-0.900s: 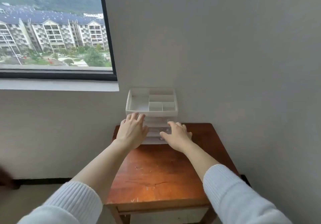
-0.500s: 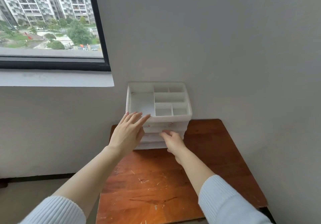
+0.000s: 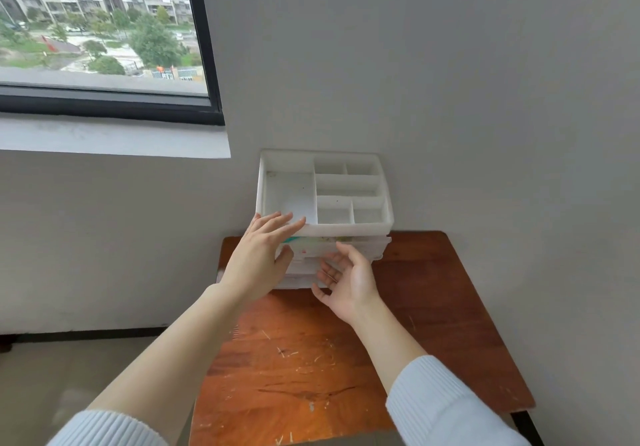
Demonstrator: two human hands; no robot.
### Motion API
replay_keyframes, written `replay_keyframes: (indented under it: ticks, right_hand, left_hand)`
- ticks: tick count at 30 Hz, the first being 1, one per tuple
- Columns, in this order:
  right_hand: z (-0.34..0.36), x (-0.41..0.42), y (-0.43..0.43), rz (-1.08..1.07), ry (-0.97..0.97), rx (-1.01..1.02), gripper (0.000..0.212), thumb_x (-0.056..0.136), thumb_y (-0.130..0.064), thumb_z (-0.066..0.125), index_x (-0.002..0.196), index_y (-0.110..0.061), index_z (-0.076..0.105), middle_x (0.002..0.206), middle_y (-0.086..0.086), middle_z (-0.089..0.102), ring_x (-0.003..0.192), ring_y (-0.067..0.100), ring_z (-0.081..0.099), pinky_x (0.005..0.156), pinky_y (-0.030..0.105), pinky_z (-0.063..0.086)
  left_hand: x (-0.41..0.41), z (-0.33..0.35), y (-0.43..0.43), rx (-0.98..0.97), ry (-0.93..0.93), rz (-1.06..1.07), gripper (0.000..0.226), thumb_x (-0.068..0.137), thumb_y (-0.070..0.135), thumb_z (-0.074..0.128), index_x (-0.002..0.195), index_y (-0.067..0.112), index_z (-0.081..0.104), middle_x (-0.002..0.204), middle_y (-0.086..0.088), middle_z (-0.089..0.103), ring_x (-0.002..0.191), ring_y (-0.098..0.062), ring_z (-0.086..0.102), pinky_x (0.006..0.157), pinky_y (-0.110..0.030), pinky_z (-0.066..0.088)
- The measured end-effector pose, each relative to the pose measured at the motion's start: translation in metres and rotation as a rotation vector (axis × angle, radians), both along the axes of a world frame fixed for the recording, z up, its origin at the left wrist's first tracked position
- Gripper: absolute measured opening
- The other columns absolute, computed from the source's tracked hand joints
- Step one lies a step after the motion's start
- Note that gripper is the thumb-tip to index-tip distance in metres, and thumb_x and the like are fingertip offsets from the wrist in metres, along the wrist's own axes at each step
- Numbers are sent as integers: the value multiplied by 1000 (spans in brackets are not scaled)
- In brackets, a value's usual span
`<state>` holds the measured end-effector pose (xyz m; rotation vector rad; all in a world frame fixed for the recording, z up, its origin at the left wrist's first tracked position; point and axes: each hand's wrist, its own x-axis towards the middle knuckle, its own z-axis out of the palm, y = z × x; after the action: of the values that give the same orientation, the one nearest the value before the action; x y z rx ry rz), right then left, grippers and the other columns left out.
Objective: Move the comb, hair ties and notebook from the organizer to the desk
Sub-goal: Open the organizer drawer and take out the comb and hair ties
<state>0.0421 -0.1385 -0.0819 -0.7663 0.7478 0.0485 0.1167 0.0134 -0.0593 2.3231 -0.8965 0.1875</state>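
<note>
Nothing lies on the desk (image 3: 346, 369) yet: my left hand (image 3: 258, 258) and right hand (image 3: 349, 281), fingers spread and empty, reach the organizer (image 3: 325, 229) at centre frame, drawers closed.

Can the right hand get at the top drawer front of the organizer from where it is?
Probably yes. The right hand is open, palm up, just in front of the organizer drawers, with nothing between. The left hand sits to its left, at the tray's front edge.
</note>
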Motion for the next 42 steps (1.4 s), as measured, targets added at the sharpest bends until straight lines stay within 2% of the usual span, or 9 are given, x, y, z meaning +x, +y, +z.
replay_keyframes:
  ticks: [5,16,20,23,25,28,31,34,42]
  right_hand:
    - [-1,-16,2,-11,89,-67,58,74,-59,63,105,-10,67,111,11,59,104,26,54,81,39,48]
    - [8,-61,4,109,202,-163,45,83,-49,58,99,-9,69,102,11,65,96,24,60,72,33,51]
    - [23,-67,-3,296,231,-232,53,87,-55,51,104,-7,66,103,11,68,97,25,64,78,35,53]
    - [43,-69,-15,532,193,-558,42,88,-49,52,96,-12,69,89,4,72,80,14,69,67,25,55]
    - [56,-63,-23,505,69,-879,25,88,-35,57,87,-14,70,80,-1,71,66,7,65,58,18,49]
    - [70,-41,-32,455,-34,-1415,14,88,-20,55,91,-16,68,92,-4,68,82,12,63,61,14,46]
    - [69,-18,-31,741,40,-1803,24,89,-15,51,110,-10,61,110,5,62,97,23,60,73,27,50]
    - [59,-5,-26,1006,173,-1899,28,87,-14,56,115,-7,57,116,11,60,103,27,58,80,33,51]
    - [49,14,-19,986,279,-1766,30,84,-14,62,113,-7,55,84,4,55,79,21,57,62,29,46]
  left_hand:
    - [2,4,0,16,65,7,52,89,10,53,136,28,46,144,-3,47,138,-23,32,119,-42,11]
    - [-7,1,-3,143,31,37,63,87,17,57,143,32,33,154,-4,31,146,-26,14,116,-43,2]
    - [-19,2,-5,188,-33,78,62,87,20,58,143,30,33,155,-5,29,146,-29,15,115,-45,19]
    - [-35,5,-2,118,-118,101,51,83,13,64,131,21,53,142,-9,49,132,-33,41,91,-47,52]
    - [-42,4,0,114,-161,78,39,82,11,65,120,17,63,129,-8,60,118,-30,54,76,-42,61]
    - [-45,6,-4,181,-46,61,33,88,18,60,121,19,63,126,-2,63,111,-22,60,79,-32,60]
    - [-41,11,-13,309,74,117,39,88,20,55,127,20,58,129,0,62,105,-20,64,77,-28,59]
    - [-33,14,-21,451,154,143,41,87,18,52,128,18,56,127,-2,63,96,-20,67,72,-27,59]
    - [-17,17,-36,701,179,77,30,85,8,51,113,5,60,110,-10,65,95,-27,65,74,-33,55]
